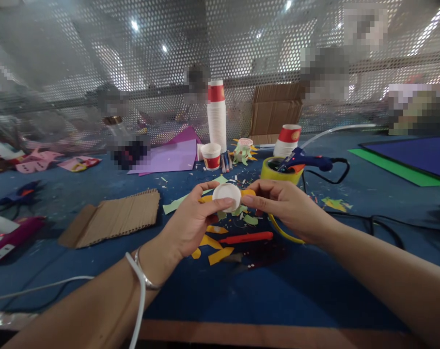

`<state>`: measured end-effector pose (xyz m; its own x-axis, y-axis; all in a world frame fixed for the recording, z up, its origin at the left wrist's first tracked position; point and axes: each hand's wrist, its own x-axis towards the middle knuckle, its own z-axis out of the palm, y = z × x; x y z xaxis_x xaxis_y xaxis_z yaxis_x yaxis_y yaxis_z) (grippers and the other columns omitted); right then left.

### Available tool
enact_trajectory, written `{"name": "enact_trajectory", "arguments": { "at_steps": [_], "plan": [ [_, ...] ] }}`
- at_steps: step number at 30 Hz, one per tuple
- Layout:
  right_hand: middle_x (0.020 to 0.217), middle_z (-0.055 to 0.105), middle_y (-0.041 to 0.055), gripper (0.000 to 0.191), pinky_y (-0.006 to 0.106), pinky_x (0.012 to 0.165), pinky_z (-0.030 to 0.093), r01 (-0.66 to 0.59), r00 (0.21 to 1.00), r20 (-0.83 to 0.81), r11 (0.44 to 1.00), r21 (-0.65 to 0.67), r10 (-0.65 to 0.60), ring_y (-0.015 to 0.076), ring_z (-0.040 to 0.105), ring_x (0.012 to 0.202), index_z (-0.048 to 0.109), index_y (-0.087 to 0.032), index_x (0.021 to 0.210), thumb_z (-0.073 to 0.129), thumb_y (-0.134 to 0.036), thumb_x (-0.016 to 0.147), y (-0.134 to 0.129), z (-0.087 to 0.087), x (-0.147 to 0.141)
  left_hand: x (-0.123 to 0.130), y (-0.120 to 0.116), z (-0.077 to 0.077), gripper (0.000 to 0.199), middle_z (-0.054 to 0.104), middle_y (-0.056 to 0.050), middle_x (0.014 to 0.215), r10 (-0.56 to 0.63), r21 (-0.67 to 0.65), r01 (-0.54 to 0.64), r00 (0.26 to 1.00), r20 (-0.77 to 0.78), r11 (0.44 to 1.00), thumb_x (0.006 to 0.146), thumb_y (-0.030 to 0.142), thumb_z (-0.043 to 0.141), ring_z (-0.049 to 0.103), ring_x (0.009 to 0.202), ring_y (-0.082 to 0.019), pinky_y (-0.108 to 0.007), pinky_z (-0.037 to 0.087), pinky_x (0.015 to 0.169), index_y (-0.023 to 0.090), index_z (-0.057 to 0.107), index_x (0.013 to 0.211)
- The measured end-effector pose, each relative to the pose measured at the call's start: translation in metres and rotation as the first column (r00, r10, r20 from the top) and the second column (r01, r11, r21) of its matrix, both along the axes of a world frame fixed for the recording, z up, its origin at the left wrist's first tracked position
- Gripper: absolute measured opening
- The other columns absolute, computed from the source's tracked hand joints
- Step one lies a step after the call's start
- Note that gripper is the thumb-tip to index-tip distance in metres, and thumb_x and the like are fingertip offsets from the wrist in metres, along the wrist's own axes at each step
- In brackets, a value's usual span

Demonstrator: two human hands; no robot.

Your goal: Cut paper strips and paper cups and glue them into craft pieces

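A small round white piece (226, 195), like a cup base, is pinched between the thumb and fingers of my left hand (189, 220). Orange paper pieces stick out on both sides of it. My right hand (289, 206) closes its thumb and fingers on the orange paper piece (248, 193) at the right side. Below the hands lie a red pen (247, 237), several cut orange paper strips (220, 255) and dark scissors, partly in shadow. Green paper scraps (250, 219) lie just under the white piece.
Behind stand a tall cup stack (217, 121), a red-and-white cup (211, 157) and a decorated cup (243, 150). A blue glue gun (307, 160) rests on yellow tape (269, 172) at right. Corrugated cardboard (118, 218) lies left; cables cross the right side.
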<state>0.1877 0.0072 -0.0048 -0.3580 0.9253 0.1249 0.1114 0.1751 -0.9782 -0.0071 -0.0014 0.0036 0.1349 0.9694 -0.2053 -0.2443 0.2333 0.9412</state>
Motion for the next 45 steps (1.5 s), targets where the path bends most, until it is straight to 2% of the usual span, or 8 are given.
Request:
{"name": "enact_trajectory", "arguments": {
  "at_steps": [11, 15, 23, 30, 34, 38, 42, 45],
  "plan": [
    [0.073, 0.057, -0.0001, 0.036, 0.028, 0.063, 0.039, -0.025, 1.000, -0.019, 1.000, -0.006, 0.025, 0.0142, 0.049, 0.068, 0.065, -0.020, 0.076, 0.076, -0.054, 0.075, -0.001, 0.005, 0.003, -0.001, -0.001, 0.001, 0.057, 0.070, -0.002, 0.090, -0.034, 0.065, 0.037, 0.998, -0.060, 0.997, 0.064, 0.024, 0.089, 0.063, 0.077, -0.016, -0.027, 0.043, 0.066, 0.020, 0.056, 0.111],
    [0.075, 0.059, 0.0007, 0.029, 0.030, 0.063, 0.039, -0.050, 0.996, 0.082, 0.998, 0.043, 0.046, 0.0155, 0.051, 0.070, 0.066, -0.020, 0.078, 0.073, -0.049, 0.079, 0.000, 0.005, 0.007, -0.007, 0.001, 0.004, 0.060, 0.067, -0.001, 0.082, -0.061, 0.146, 0.076, 0.993, -0.101, 0.986, 0.068, 0.025, 0.087, 0.063, 0.073, -0.016, -0.029, 0.046, 0.072, 0.019, 0.052, 0.116],
    [0.078, 0.064, 0.0005, 0.015, 0.029, 0.059, 0.042, -0.127, 0.952, 0.299, 0.975, 0.181, 0.069, 0.0157, 0.055, 0.067, 0.067, -0.022, 0.086, 0.069, -0.036, 0.083, -0.001, 0.005, 0.009, -0.012, 0.002, 0.005, 0.071, 0.063, -0.001, 0.086, -0.293, 0.174, 0.333, 0.930, -0.220, 0.927, 0.066, 0.019, 0.087, 0.062, 0.078, -0.016, -0.029, 0.048, 0.072, 0.021, 0.050, 0.127],
    [0.079, 0.066, 0.0016, 0.018, 0.030, 0.062, 0.045, -0.200, 0.915, 0.396, 0.941, 0.273, 0.079, 0.0164, 0.060, 0.070, 0.069, -0.021, 0.084, 0.064, -0.038, 0.088, -0.003, 0.009, 0.008, -0.015, 0.004, 0.004, 0.057, 0.067, -0.004, 0.087, -0.406, 0.146, 0.465, 0.860, -0.309, 0.873, 0.075, 0.026, 0.081, 0.064, 0.075, -0.017, -0.030, 0.047, 0.068, 0.018, 0.055, 0.124],
    [0.078, 0.067, 0.0010, 0.023, 0.028, 0.061, 0.045, -0.202, 0.921, 0.377, 0.949, 0.243, 0.099, 0.0152, 0.060, 0.069, 0.070, -0.020, 0.085, 0.064, -0.042, 0.088, -0.003, 0.009, 0.008, -0.016, 0.006, 0.003, 0.044, 0.070, -0.004, 0.087, -0.439, 0.043, 0.471, 0.847, -0.299, 0.881, 0.071, 0.023, 0.083, 0.064, 0.076, -0.015, -0.028, 0.047, 0.071, 0.015, 0.062, 0.108],
    [0.085, 0.070, 0.0028, 0.027, 0.029, 0.063, 0.049, -0.121, 0.950, 0.310, 0.962, 0.243, 0.041, 0.0164, 0.063, 0.073, 0.069, -0.020, 0.091, 0.064, -0.046, 0.088, -0.001, 0.007, 0.009, -0.017, 0.009, 0.000, 0.034, 0.070, 0.000, 0.079, -0.410, 0.043, 0.429, 0.885, -0.221, 0.902, 0.066, 0.019, 0.085, 0.064, 0.071, -0.011, -0.024, 0.047, 0.067, 0.015, 0.061, 0.089],
    [0.089, 0.071, 0.0046, 0.026, 0.031, 0.068, 0.052, 0.060, 0.963, 0.221, 0.921, 0.385, -0.155, 0.0179, 0.065, 0.078, 0.068, -0.020, 0.096, 0.066, -0.045, 0.088, 0.000, 0.005, 0.010, -0.014, 0.009, -0.003, 0.040, 0.071, 0.000, 0.079, -0.268, 0.070, 0.280, 0.952, -0.149, 0.957, 0.064, 0.023, 0.087, 0.066, 0.067, -0.014, -0.025, 0.050, 0.061, 0.018, 0.057, 0.089],
    [0.086, 0.068, 0.0040, 0.023, 0.031, 0.068, 0.052, 0.105, 0.941, 0.230, 0.862, 0.496, -0.247, 0.0160, 0.063, 0.074, 0.067, -0.019, 0.097, 0.067, -0.040, 0.088, -0.002, 0.005, 0.010, -0.012, 0.012, -0.004, 0.042, 0.071, -0.001, 0.079, -0.136, 0.087, 0.150, 0.980, -0.148, 0.985, 0.062, 0.025, 0.088, 0.067, 0.067, -0.015, -0.026, 0.051, 0.060, 0.019, 0.056, 0.089]
  ]
}}
